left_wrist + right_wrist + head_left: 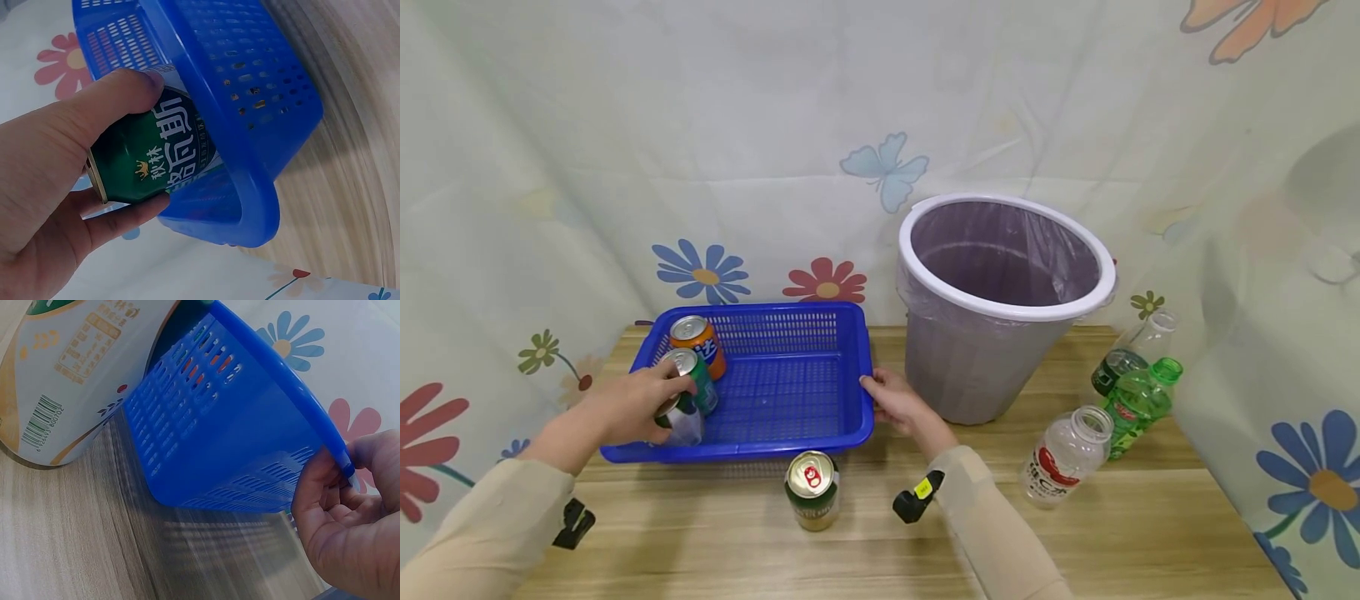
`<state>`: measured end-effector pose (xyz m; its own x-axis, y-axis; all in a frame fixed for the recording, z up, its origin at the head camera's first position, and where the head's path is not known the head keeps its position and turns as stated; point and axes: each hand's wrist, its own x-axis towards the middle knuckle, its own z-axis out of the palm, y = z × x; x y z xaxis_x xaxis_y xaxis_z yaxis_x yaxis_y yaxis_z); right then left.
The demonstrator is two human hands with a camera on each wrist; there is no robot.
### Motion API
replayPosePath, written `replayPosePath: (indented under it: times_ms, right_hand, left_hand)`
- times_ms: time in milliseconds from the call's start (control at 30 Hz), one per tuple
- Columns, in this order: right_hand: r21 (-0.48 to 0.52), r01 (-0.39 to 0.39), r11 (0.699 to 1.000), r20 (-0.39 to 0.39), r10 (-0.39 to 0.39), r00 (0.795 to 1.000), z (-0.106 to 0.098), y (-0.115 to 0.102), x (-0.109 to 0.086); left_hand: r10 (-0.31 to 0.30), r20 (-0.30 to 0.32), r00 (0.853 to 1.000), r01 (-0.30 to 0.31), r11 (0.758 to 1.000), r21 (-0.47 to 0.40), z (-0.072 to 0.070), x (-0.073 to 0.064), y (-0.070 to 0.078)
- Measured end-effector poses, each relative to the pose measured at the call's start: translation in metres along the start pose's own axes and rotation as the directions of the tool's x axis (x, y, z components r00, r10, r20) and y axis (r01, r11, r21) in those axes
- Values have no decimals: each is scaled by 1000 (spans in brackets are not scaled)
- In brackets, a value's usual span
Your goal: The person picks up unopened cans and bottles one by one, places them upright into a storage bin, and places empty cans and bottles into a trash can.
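A blue plastic basket with slotted walls stands on the table. At its right rim, my right hand pinches the edge between thumb and fingers, as the right wrist view shows. Over the front left corner my left hand grips a green and white can, lowered partly inside the basket. Beside that can are a teal can and an orange can, both upright in the basket's left end. Another green and white can with a gold lid stands on the table just in front of the basket.
A grey bin with a white rim and a clear liner stands right of the basket. Farther right are a wide clear bottle, a green bottle and a clear dark-labelled bottle. A flowered curtain hangs behind.
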<state>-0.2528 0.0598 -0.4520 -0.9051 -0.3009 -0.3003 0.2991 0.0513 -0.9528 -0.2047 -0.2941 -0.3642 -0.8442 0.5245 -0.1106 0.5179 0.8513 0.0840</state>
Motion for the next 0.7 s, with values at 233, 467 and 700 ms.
replayPosePath:
  times_ms: [233,467,700]
  right_hand:
    - [0,-1,1000,2,1,1000,0,0,-1]
    - [-11,-5,1000,10,5,1000,-1,0,1]
    - [-7,-3,1000,11,3,1000,-1,0,0]
  left_hand:
    - [-5,-5,1000,5,1000,-5,5,2,1]
    - [-9,-5,1000,9,1000,-11,9,3,0]
    - [-18,-6,1000,18,1000,-23,13,3,-4]
